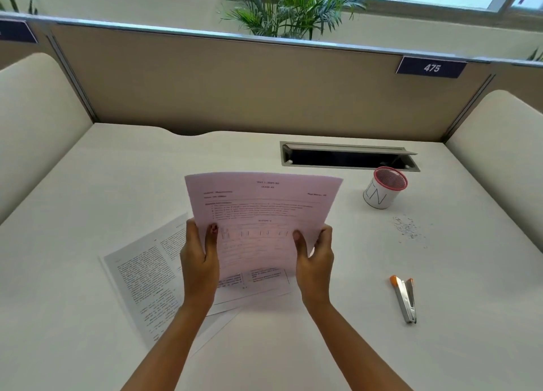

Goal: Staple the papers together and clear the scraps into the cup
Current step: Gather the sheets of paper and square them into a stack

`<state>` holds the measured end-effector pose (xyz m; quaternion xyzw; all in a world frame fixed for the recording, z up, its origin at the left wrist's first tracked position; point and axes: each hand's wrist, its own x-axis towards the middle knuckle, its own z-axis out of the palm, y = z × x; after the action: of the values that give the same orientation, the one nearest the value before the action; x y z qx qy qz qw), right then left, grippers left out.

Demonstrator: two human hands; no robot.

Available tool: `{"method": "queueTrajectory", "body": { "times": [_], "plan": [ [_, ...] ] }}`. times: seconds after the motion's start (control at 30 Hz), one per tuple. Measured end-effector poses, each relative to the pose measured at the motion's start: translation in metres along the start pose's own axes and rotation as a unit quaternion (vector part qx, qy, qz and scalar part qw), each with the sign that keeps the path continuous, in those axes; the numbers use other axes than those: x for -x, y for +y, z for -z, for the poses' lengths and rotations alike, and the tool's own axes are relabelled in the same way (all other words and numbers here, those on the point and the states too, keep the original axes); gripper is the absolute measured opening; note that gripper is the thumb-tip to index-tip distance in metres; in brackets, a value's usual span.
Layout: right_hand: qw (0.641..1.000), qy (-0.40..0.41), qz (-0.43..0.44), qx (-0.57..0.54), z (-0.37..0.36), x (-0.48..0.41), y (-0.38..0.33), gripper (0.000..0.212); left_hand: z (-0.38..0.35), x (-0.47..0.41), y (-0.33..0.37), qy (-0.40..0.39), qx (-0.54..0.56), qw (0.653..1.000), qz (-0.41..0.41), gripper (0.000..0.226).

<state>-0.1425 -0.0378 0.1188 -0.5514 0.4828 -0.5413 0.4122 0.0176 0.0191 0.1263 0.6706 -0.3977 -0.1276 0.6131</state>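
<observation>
Head view: the left hand (201, 258) and right hand (316, 254) each grasp a side edge of a printed sheet (261, 214), holding it tilted up above the middle of the counter (88, 185). More papers (141, 276) lie flat beneath (overlapping, left of centre). Toward the right edge sit the cup (382, 189), scattered scraps (408, 229) and the stapler (405, 298).

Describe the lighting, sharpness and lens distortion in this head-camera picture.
Head view: soft daylight, faint shadows; the wide lens bows the partition rail; print on the held sheet is blurred beyond reading; the cup, stapler and scraps show clearly.
</observation>
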Motion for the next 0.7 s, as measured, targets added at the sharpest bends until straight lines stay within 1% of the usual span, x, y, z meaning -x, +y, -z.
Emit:
{"method": "queueTrajectory", "body": {
  "times": [0.1, 0.17, 0.23, 0.33, 0.4, 0.47, 0.53, 0.6, 0.7],
  "plan": [
    [1.0, -0.009, -0.01, 0.022, -0.002, 0.004, 0.013, 0.012, -0.001, 0.006, -0.009, -0.005, -0.015, 1.0, 0.017, 0.011],
    [0.999, -0.006, -0.012, 0.035, -0.003, 0.006, 0.016, 0.008, 0.0, 0.01, -0.013, -0.006, -0.019, 0.999, 0.026, 0.018],
    [0.999, -0.001, -0.004, 0.039, -0.004, 0.007, 0.012, 0.014, 0.0, 0.014, -0.012, 0.0, -0.025, 0.999, 0.023, 0.027],
    [0.999, -0.003, 0.002, 0.036, -0.005, 0.007, 0.009, 0.015, 0.003, 0.017, -0.008, 0.019, -0.029, 0.999, 0.016, 0.035],
    [0.999, -0.016, -0.001, 0.038, -0.006, 0.007, 0.013, 0.014, 0.004, 0.017, -0.01, 0.019, -0.029, 0.999, 0.022, 0.035],
    [0.998, -0.032, -0.018, 0.048, -0.006, 0.009, 0.021, 0.008, 0.004, 0.017, -0.016, 0.004, -0.037, 0.999, 0.035, 0.033],
    [0.997, -0.045, -0.036, 0.058, -0.007, 0.01, 0.026, 0.012, 0.004, 0.019, -0.024, -0.014, -0.049, 0.998, 0.045, 0.032],
    [0.996, -0.039, -0.037, 0.077, -0.007, 0.01, 0.028, 0.012, 0.005, 0.021, -0.028, -0.022, -0.067, 0.996, 0.046, 0.032],
    [0.994, -0.013, -0.019, 0.104, -0.008, 0.003, 0.022, 0.007, 0.008, 0.018, -0.027, -0.011, -0.087, 0.995, 0.038, 0.032]
  ]
}}
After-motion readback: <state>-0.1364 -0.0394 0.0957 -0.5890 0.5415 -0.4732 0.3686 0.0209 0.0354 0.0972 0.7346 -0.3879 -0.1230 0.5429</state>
